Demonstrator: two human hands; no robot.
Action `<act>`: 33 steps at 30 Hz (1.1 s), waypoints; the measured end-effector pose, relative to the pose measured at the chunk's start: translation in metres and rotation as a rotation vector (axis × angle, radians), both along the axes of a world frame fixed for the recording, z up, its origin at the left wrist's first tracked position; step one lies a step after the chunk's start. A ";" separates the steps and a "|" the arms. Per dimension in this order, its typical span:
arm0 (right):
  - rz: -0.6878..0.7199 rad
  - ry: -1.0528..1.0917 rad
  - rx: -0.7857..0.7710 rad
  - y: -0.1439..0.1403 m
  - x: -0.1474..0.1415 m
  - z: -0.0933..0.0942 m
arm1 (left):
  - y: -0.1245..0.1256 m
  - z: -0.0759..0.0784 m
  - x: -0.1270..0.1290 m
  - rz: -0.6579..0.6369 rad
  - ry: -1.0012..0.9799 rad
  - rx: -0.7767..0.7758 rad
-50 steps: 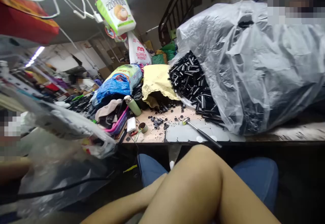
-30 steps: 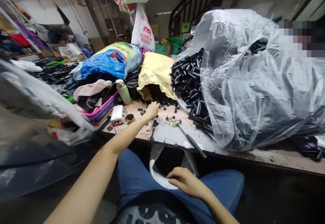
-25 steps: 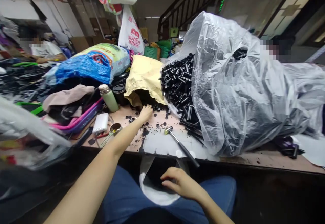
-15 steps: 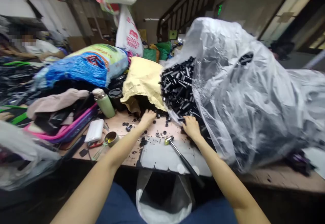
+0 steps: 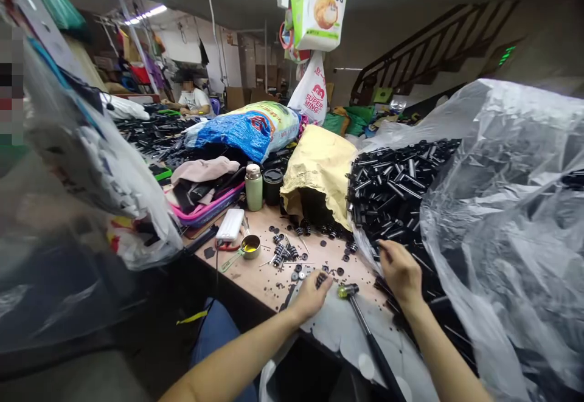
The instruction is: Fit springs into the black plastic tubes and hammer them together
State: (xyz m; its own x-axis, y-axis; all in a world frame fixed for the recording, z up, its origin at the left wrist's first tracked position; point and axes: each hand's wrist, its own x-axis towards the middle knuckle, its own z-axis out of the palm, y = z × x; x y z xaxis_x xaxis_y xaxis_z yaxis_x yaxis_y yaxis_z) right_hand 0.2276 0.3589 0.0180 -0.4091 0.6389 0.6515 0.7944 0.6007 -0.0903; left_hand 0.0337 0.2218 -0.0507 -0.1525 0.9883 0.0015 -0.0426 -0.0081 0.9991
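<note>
My left hand [image 5: 312, 297] is closed on a small black ribbed piece [image 5: 321, 278], just above the grey mat [image 5: 331, 323]. My right hand [image 5: 402, 274] is at the near edge of a heap of short black tubes [image 5: 392, 186] spilling from a clear plastic bag [image 5: 511, 195]. Its fingertips are pinched together; what lies between them is too small to make out. A hammer [image 5: 365, 326] with a yellowish head lies on the mat between my hands. Beyond my left hand lie several black ribbed pieces with thin metal pins [image 5: 283, 251], among loose black discs [image 5: 298, 268].
An open yellow paper bag [image 5: 322, 165] lies behind the pieces. Leftward are a metal cup [image 5: 250, 247], white power bank [image 5: 230, 225], green bottle [image 5: 253, 189] and pink basket [image 5: 205, 207]. A plastic bag hangs at far left [image 5: 114, 165]. Another person [image 5: 198, 99] sits at the back.
The view has turned left. My left hand has moved from the paper bag's mouth back to the mat and now holds a ribbed piece. My right hand stays at the tube heap's edge.
</note>
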 end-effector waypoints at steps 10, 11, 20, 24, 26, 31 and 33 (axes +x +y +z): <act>0.242 0.145 -0.060 -0.133 -0.014 -0.074 | 0.014 0.026 -0.011 0.085 -0.414 -0.148; 0.165 0.149 -0.113 -0.132 0.000 -0.085 | 0.013 0.026 -0.013 0.115 -0.402 -0.150; -0.128 -0.100 -0.075 -0.134 0.064 -0.102 | 0.003 0.042 -0.010 0.181 -0.328 -0.030; -0.066 -0.179 -0.186 -0.149 0.054 -0.107 | -0.004 0.023 0.001 0.224 -0.157 0.006; -0.089 -0.097 -0.216 -0.139 0.058 -0.107 | -0.007 0.013 0.005 0.252 0.007 0.135; -0.177 0.611 -0.786 -0.122 0.032 -0.076 | -0.015 -0.016 0.020 0.228 0.386 0.587; -0.024 0.892 -1.275 -0.132 0.005 -0.063 | -0.018 -0.031 0.027 0.178 0.450 0.682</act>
State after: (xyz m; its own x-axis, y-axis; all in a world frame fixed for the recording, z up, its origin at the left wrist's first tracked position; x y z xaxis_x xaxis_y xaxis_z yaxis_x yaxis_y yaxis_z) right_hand 0.2327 0.2274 -0.0452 -0.1805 0.9397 -0.2905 0.2151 -0.2505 -0.9439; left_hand 0.0611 0.2042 -0.0818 -0.1483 0.7094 0.6890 0.4181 -0.5864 0.6938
